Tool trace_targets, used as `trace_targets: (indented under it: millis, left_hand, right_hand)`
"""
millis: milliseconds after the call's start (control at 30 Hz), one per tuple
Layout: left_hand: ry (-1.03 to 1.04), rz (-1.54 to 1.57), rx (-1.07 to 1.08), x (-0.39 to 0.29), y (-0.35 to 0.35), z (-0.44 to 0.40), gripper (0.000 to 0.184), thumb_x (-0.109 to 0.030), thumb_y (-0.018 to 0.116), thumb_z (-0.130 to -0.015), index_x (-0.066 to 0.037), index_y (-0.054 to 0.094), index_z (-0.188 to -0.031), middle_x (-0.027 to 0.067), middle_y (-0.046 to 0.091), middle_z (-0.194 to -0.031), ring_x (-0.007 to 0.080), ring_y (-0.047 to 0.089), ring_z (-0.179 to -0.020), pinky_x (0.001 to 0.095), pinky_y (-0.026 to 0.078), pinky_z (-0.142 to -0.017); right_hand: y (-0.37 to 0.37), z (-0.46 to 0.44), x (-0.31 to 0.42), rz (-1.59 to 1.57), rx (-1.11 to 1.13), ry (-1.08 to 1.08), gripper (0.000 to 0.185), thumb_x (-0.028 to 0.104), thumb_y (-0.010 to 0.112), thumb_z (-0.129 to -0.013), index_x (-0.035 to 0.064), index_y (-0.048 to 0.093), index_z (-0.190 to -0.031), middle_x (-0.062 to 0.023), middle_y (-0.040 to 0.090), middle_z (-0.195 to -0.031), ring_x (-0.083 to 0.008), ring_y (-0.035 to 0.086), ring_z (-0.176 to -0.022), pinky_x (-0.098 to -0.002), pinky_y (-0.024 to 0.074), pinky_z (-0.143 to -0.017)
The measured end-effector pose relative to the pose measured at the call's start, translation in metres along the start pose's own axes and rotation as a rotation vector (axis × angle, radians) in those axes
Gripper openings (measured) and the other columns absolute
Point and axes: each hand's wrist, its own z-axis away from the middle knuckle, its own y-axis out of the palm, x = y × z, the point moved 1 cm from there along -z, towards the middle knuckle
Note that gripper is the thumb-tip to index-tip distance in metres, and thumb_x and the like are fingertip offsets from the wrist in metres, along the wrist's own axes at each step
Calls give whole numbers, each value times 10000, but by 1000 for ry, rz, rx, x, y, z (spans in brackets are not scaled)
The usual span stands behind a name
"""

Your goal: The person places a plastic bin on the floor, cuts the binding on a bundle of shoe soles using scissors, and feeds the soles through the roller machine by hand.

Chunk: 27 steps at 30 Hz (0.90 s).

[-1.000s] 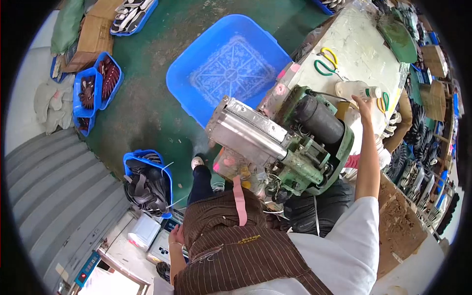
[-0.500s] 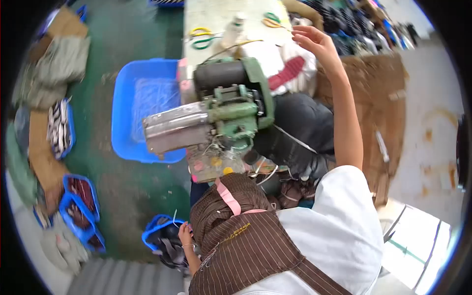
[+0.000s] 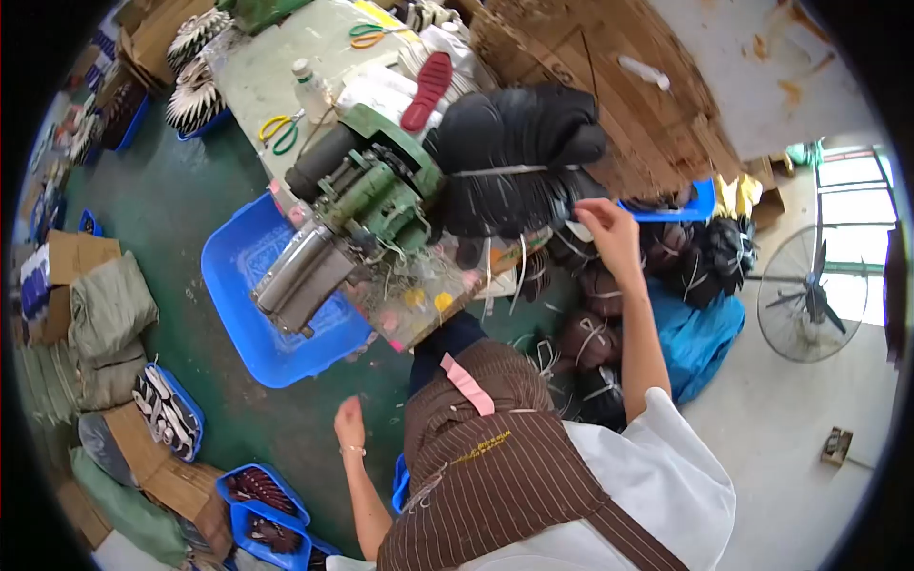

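My left hand point(image 3: 349, 421) is held over the green floor to the left of my apron, with a bracelet at its wrist. Its fingers look curled in, and nothing shows in them. My right hand point(image 3: 609, 233) is raised at the right end of a black bundle point(image 3: 514, 200) of stacked, sole-like pieces tied with a white strap. Its fingers are bent but apart; whether they touch the bundle I cannot tell. Left of the bundle stands a green machine point(image 3: 381, 195) with a metal chute point(image 3: 303, 276). A dark red shoe sole point(image 3: 427, 92) lies behind the bundle.
A blue tub point(image 3: 249, 328) stands under the chute. On the table point(image 3: 249, 71) are yellow-green scissors point(image 3: 283, 131), orange-green scissors point(image 3: 371, 34) and a bottle point(image 3: 309, 90). Tied bundles point(image 3: 587, 341) lie on the floor at right, near a fan point(image 3: 811, 293). Blue baskets point(image 3: 267, 495) sit lower left.
The view has turned, so the table now slants. My right hand has come down from the table's far side to the black bundle. My left hand has moved away from the blue basket.
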Motion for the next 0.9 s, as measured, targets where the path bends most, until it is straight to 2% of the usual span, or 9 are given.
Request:
trace_targets:
  millis: [133,233,267,400,467,500,600,733,900]
  left_hand:
    - [182,132,106,-105,2,-32,250,-42,530,-846,8,590,-1084,105,639,-1018,178,610,-927,278,466,-830]
    - [363,117,231,-204,26,-42,239,-49,532,-843,8,590,-1068,104,629,-1033,165,594,-956,282,455,-837]
    - [402,75,284,-238,37,-43,248,-47,533,-836,9,587,-1072,101,622,-1051,169,587,-967,283,448,-847]
    - [824,-65,222,-349,94,-61,245,-59,550,-805,-16,599,-1041,135,604,-1046,263,569,-996,332,434,-872]
    - [967,-44,106,-402,133,-74,255,-73,567,-785,-11,596,-1031,154,574,-1089,310,527,-1037,363,415,-902]
    - [996,-54,32,-425,153,-80,274,-89,578,-778,-12,589,-1041,153,560,-1108,314,516,-1046,370,409,-909]
    - [1049,-234,-174,-464,203,-108,408,-190,638,-750,-10,538,-1102,151,515,-1140,332,483,-1052,402,389,-922]
    - [963,-243,-173,-480,219,-126,490,-218,734,-664,-3,525,-1051,141,473,-1105,329,452,-1045,384,409,-888]
    - [948,-255,-225,-497,224,-151,379,-236,770,-609,-30,543,-833,95,485,-842,289,461,-886,371,426,-771]
  right_hand:
    - [15,11,-18,-13,-50,11,170,78,605,-805,-13,630,-946,-92,665,-830,-140,635,-783,-256,487,-722]
    - [16,-9,-38,101,-249,-15,288,111,621,-744,2,599,-1010,-167,650,-930,-295,627,-904,-349,477,-804]
    - [16,-17,-45,98,-260,-11,288,111,621,-744,2,599,-1010,-167,650,-930,-295,627,-904,-349,477,-804]
    - [11,-47,-68,212,-307,-28,346,94,597,-750,1,554,-1081,-190,617,-1011,-360,578,-969,-375,451,-845]
    - [20,-71,-95,310,-366,-198,398,130,615,-752,-30,517,-1103,-221,566,-1100,-393,521,-1041,-396,419,-880]
    - [24,-84,-107,320,-269,-231,507,173,634,-771,-34,422,-1183,-246,527,-1134,-406,490,-1078,-395,395,-905]
    - [24,-99,-101,63,-99,-16,613,228,641,-805,14,274,-1247,-258,497,-1119,-415,501,-1054,-389,393,-895]
    - [36,-114,-114,69,-146,-95,558,230,628,-818,12,314,-1227,-247,456,-1173,-390,458,-1109,-406,366,-914]
    - [49,-150,-107,198,-150,-105,532,276,591,-842,26,349,-1244,-201,459,-1201,-359,422,-1133,-444,261,-992]
